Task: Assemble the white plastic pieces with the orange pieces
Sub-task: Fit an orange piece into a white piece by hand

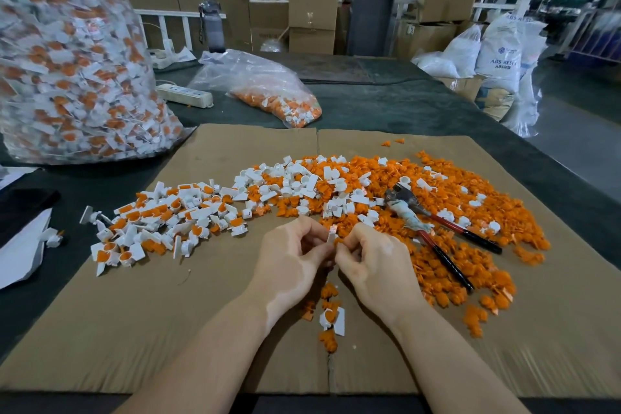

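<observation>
1. Right now both hands meet at the centre of the flat brown cardboard sheet (235, 329) on the desk. The left hand (289, 259) has its fingers curled in, pinching a small white plastic piece (331, 236) between thumb and fingertips.
2. The right hand (373, 260) is curled too, its fingertips touching the same piece from the 3 o'clock side; a bit of orange shows at them, but I cannot tell clearly what it holds.
3. Loose supply: the heap of small orange plastic pieces (447, 265) spreads from 12 to 4 o'clock of the hands, and the scatter of unfilled white plastic pieces (299, 181) lies at 12 o'clock.
4. Finished white-and-orange assemblies (161, 222) lie at 9 to 10 o'clock; a few more parts sit near the wrists at 6 o'clock.
5. Handling, as a judgement: each part looks very light, stiff and smooth, so it may slip or spring away. Pinching the white piece by its flat tab, cup mouth facing the other hand, would leave room to press the orange insert home.
6. Red-and-black-handled pliers (437, 232) rest on the orange heap at 2 o'clock, untouched.
7. A large clear plastic bag of assembled parts (67, 60) stands at 10 o'clock.
</observation>
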